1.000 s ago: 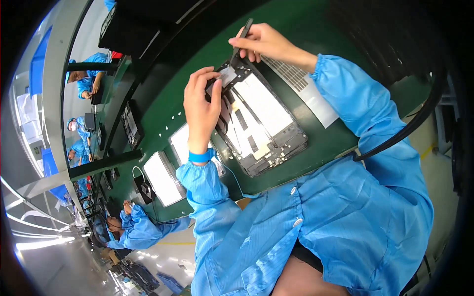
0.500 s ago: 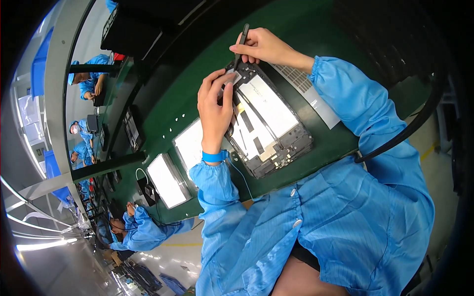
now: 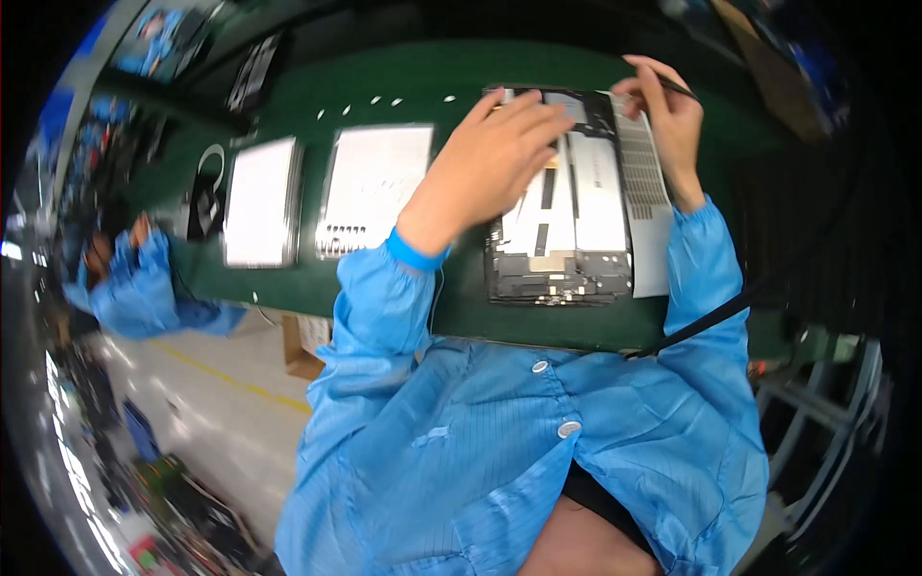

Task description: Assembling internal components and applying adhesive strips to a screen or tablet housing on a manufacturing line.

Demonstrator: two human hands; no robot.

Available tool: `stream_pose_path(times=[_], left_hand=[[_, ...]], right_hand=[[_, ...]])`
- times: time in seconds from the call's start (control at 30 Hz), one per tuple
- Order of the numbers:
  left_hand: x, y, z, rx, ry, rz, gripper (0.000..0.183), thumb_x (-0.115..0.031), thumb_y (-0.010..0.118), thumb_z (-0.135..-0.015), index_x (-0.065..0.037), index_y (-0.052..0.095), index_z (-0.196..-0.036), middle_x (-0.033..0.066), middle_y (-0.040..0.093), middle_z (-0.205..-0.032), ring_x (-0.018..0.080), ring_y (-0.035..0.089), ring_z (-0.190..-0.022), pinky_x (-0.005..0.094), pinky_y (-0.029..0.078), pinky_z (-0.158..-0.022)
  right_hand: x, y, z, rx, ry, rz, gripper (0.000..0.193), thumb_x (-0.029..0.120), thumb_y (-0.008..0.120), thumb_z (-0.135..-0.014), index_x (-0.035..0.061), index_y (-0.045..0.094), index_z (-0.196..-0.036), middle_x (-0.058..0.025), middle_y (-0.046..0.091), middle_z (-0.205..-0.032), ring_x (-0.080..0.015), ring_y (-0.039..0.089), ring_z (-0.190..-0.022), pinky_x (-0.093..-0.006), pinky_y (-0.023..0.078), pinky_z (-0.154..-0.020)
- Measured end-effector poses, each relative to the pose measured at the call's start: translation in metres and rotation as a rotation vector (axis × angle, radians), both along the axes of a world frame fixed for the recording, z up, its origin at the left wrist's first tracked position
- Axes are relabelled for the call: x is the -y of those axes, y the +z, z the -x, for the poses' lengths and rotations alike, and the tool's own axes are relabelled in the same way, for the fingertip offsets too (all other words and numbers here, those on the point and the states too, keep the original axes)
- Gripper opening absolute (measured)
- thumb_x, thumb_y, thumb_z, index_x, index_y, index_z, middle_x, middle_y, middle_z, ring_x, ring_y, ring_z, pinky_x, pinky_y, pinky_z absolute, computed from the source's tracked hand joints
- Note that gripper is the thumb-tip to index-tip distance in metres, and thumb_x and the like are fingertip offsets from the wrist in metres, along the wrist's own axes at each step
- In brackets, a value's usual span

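Note:
An opened electronic device (image 3: 595, 192) lies on the green bench in front of me. It has pale flat panels like battery cells, dark strips and a black frame with small parts along its near edge. My left hand (image 3: 495, 158) is over its far left part, fingers stretched and slightly blurred; whether they touch it I cannot tell. At its far right corner my right hand (image 3: 672, 120) is raised, thumb and fingers closed on slim black tweezers (image 3: 680, 88), mostly hidden by the hand. Beneath that hand lies a silver keyboard panel (image 3: 648, 206) with rows of key openings.
Left of the device are a pale flat panel (image 3: 379, 178) and a stack of white sheets (image 3: 261, 202). Several small white scraps (image 3: 397, 102) dot the green bench (image 3: 461, 278). A co-worker in blue (image 3: 134, 278) sits far left. A black cable (image 3: 706, 322) passes my right sleeve.
My right hand has moved the tweezers off the device to its right. My left hand has opened out flatter over the device. The whole view has turned.

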State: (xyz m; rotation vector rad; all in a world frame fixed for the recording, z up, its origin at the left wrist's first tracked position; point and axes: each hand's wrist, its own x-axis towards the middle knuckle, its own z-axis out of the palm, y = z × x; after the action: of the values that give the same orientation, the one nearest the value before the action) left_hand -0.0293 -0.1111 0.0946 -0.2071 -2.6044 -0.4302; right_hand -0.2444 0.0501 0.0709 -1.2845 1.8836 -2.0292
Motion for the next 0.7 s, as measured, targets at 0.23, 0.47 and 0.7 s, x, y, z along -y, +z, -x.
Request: stream_pose_path(times=[0.23, 0.47, 0.7], left_hand=[[-0.006, -0.061, -0.179, -0.188, 0.59, -0.39, 0.018, -0.003, 0.075, -0.079, -0.009, 0.072, -0.096, 0.0065, 0.069, -0.097, 0.0275, 0.065, -0.091, 0.038, 0.05, -0.081], [0.018, -0.113, -0.224, -0.52, 0.99, -0.735, 0.005, 0.0, 0.066, -0.091, -0.001, 0.066, -0.096, 0.0069, 0.06, -0.089, 0.0151, 0.059, -0.075, 0.0273, 0.047, -0.067], [0.015, -0.115, -0.222, -0.589, 1.0, -0.807, 0.007, 0.0, 0.065, -0.091, -0.002, 0.067, -0.098, 0.0064, 0.06, -0.091, 0.0133, 0.058, -0.072, 0.0269, 0.046, -0.062]], right_hand=[[0.102, 0.059, -0.099, -0.517, 0.747, -0.418, 0.015, 0.009, 0.067, -0.094, 0.0031, 0.067, -0.108, -0.0108, 0.074, -0.099, -0.0222, 0.072, -0.088, -0.0314, 0.055, -0.076], [0.197, -0.005, -0.202, -1.157, 1.081, -0.435, 0.026, 0.008, 0.069, -0.083, 0.0088, 0.062, -0.108, -0.0125, 0.068, -0.089, -0.0318, 0.067, -0.086, -0.0431, 0.053, -0.074], [0.197, -0.029, -0.226, -1.62, 1.013, -0.046, 0.023, 0.014, 0.058, -0.083, 0.0099, 0.057, -0.106, -0.0065, 0.058, -0.088, -0.0263, 0.063, -0.085, -0.0346, 0.054, -0.076]])
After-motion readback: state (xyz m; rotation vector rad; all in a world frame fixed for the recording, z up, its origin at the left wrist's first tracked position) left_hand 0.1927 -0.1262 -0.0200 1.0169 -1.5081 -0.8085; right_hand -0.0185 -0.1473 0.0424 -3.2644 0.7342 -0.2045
